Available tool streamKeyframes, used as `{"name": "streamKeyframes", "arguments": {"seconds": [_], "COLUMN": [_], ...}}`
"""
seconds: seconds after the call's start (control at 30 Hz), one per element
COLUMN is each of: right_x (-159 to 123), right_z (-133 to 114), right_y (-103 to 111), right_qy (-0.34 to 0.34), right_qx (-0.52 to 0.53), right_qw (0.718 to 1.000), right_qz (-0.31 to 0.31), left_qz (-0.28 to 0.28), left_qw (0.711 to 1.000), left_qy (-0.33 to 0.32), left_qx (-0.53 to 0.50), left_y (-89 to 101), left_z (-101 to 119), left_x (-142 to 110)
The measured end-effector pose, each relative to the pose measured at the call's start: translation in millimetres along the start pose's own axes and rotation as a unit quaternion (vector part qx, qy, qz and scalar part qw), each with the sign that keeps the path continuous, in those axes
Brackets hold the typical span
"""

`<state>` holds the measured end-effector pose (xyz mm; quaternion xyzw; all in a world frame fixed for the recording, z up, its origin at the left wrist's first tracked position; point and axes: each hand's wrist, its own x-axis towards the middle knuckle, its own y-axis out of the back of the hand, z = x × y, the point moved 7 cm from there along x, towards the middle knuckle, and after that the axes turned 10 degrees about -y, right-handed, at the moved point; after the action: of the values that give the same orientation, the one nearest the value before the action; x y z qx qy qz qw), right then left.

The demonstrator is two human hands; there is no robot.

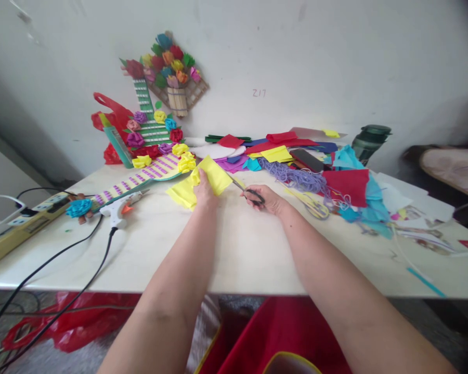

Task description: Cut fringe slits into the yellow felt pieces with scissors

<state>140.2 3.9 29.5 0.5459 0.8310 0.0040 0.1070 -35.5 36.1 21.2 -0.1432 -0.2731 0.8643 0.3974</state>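
Observation:
My left hand (206,191) is closed on a sheet of yellow crepe paper (217,176), whose parts stick out on both sides of the fingers. To its right, my right hand (265,199) grips a pair of scissors (254,196) by the dark handles. The blades point up and left at the paper's right edge; whether they touch it I cannot tell. Behind the left hand lies a guitar-shaped craft piece (150,171) with purple strips and yellow paper flowers (186,162).
On the left are a white glue gun (115,212), its black cord, and a power strip (37,221). Coloured paper (276,154), purple yarn (294,175) and a phone (307,160) lie at the back. A green bottle (370,143) stands back right. Finished flower crafts (178,101) lean on the wall.

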Motion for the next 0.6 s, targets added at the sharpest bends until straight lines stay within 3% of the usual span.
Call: {"name": "streamKeyframes", "arguments": {"seconds": [0.6], "right_x": [8.6], "right_z": [6.4], "right_y": [5.3], "right_qy": [0.019], "right_qx": [-0.003], "right_qw": [1.0], "right_qz": [0.013], "left_qz": [0.007], "left_qw": [0.999], "left_qy": [0.004], "left_qx": [0.032], "left_y": [1.3], "left_z": [3.3], "left_x": [-4.0]}}
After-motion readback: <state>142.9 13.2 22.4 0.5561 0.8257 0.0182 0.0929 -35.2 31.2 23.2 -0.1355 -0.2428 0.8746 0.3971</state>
